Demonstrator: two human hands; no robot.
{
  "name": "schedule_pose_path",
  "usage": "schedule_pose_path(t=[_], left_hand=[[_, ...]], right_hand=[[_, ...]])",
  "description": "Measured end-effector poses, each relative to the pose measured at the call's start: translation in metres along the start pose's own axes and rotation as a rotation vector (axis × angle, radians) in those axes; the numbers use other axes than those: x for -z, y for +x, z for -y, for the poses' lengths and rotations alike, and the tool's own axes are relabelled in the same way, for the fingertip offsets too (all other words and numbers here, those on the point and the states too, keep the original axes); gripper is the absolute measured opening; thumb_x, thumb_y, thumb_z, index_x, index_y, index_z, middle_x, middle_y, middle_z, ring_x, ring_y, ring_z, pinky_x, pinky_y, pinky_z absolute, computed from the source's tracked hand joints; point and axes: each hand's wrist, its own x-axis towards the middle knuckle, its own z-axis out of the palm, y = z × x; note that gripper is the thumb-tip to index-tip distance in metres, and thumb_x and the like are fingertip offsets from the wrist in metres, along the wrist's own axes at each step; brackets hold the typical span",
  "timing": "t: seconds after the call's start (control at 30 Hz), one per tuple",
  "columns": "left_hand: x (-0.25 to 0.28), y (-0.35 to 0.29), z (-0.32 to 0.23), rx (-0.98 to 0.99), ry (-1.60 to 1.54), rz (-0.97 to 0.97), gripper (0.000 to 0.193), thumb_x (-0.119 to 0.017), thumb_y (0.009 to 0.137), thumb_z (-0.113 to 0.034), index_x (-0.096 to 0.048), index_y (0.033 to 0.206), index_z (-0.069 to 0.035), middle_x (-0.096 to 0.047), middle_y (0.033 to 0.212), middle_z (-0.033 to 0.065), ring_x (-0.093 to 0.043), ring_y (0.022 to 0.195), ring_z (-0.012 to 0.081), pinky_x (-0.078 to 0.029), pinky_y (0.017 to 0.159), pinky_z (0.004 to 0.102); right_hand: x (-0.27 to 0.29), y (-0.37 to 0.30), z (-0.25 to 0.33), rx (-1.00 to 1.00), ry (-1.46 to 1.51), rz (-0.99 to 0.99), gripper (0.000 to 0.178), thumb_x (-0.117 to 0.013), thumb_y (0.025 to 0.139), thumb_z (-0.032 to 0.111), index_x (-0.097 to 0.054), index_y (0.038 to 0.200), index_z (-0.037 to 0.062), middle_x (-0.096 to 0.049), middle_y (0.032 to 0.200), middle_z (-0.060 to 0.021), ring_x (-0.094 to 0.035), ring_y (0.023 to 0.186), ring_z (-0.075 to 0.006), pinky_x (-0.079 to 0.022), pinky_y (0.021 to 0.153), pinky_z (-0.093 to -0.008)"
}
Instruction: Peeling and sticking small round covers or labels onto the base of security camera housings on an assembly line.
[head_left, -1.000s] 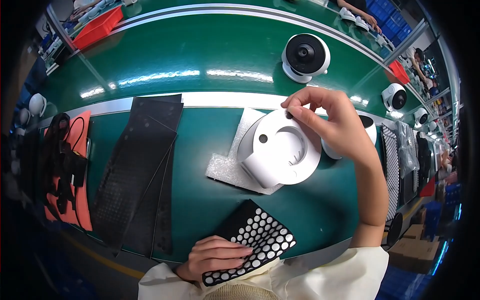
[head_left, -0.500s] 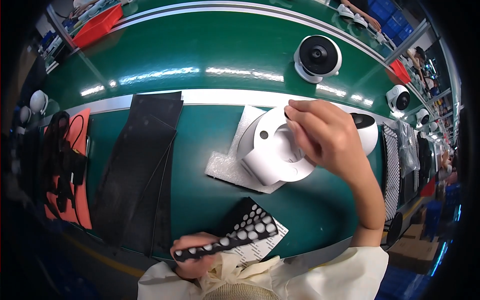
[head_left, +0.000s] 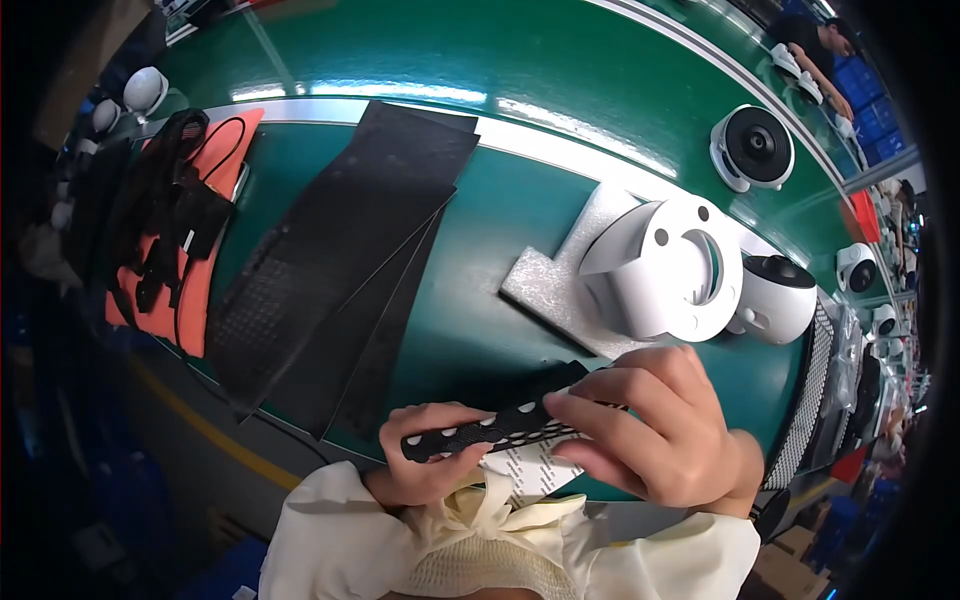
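Close to my chest, my left hand (head_left: 425, 468) and my right hand (head_left: 655, 430) both grip a black sheet dotted with white round stickers (head_left: 490, 432), held edge-on and nearly level. My right thumb and fingers pinch its right part. Beyond the hands, a white round plastic housing with a large centre hole (head_left: 665, 270) rests tilted on a white foam pad (head_left: 548, 290) on the green table (head_left: 460, 310). A white round camera-like unit with a dark face (head_left: 780, 295) stands just right of the housing.
Long black perforated sheets (head_left: 340, 250) lie stacked at centre left. An orange tray with black cables (head_left: 170, 230) sits at far left. Another white round unit (head_left: 752, 148) stands on the green belt behind. More white units line the right edge (head_left: 858, 268). A person works far back right (head_left: 815, 40).
My right hand left the white housing and came down to the dotted black sheet. My left hand lifted that sheet off the table and tipped it edge-on. The view shifted toward the right.
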Motion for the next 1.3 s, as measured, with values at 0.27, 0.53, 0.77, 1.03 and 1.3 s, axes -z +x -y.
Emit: schedule_pose_path(t=[0.27, 0.53, 0.77, 1.03, 1.3], left_hand=[[-0.002, 0.009, 0.001, -0.146, 0.02, 0.119, 0.026, -0.061, 0.061, 0.006, -0.056, 0.086, 0.006, -0.06, 0.068, 0.0154, -0.06, 0.058, 0.0219, -0.046, 0.052, 0.0256], [-0.002, 0.011, 0.007, -0.196, 0.013, 0.19, 0.024, -0.061, 0.062, 0.005, -0.057, 0.085, 0.006, -0.06, 0.067, 0.0144, -0.06, 0.056, 0.0208, -0.046, 0.051, 0.0258], [-0.007, 0.006, 0.01, -0.181, 0.186, -0.026, 0.026, -0.067, 0.061, -0.004, -0.055, 0.083, 0.004, -0.06, 0.07, 0.0141, -0.058, 0.054, 0.0176, -0.045, 0.05, 0.0233], [-0.006, -0.008, 0.023, -0.121, 0.177, -0.067, 0.027, -0.068, 0.062, -0.007, -0.051, 0.079, 0.003, -0.058, 0.069, 0.0132, -0.057, 0.055, 0.0168, -0.044, 0.052, 0.0235], [-0.007, -0.015, 0.025, -0.03, 0.128, -0.106, 0.025, -0.068, 0.062, -0.008, -0.053, 0.078, 0.003, -0.058, 0.069, 0.0125, -0.056, 0.055, 0.016, -0.044, 0.053, 0.0237]], right_hand=[[0.002, 0.011, -0.004, -0.019, 0.052, 0.232, 0.023, -0.065, 0.061, 0.014, -0.062, 0.082, 0.0065, -0.05, 0.074, -0.0023, -0.044, 0.064, -0.0171, -0.033, 0.054, -0.0272], [-0.001, 0.008, -0.014, -0.074, 0.227, 0.336, 0.021, -0.063, 0.061, 0.011, -0.06, 0.082, 0.0072, -0.048, 0.074, -0.0036, -0.045, 0.066, -0.0184, -0.035, 0.055, -0.029], [0.014, -0.014, -0.027, -0.014, 0.258, 0.058, 0.015, -0.057, 0.062, 0.003, -0.054, 0.076, 0.0, -0.049, 0.072, -0.0066, -0.047, 0.063, -0.0196, -0.038, 0.055, -0.0268], [0.038, -0.031, -0.056, -0.68, 0.536, -0.102, 0.026, -0.051, 0.071, -0.008, -0.044, 0.094, -0.0004, -0.052, 0.075, -0.0021, -0.045, 0.062, -0.0036, -0.033, 0.052, -0.0155], [0.044, -0.033, -0.051, -0.6, 0.421, -0.025, 0.027, -0.053, 0.068, -0.008, -0.046, 0.092, 0.0011, -0.054, 0.075, -0.0016, -0.047, 0.06, -0.0061, -0.033, 0.053, -0.0183]])
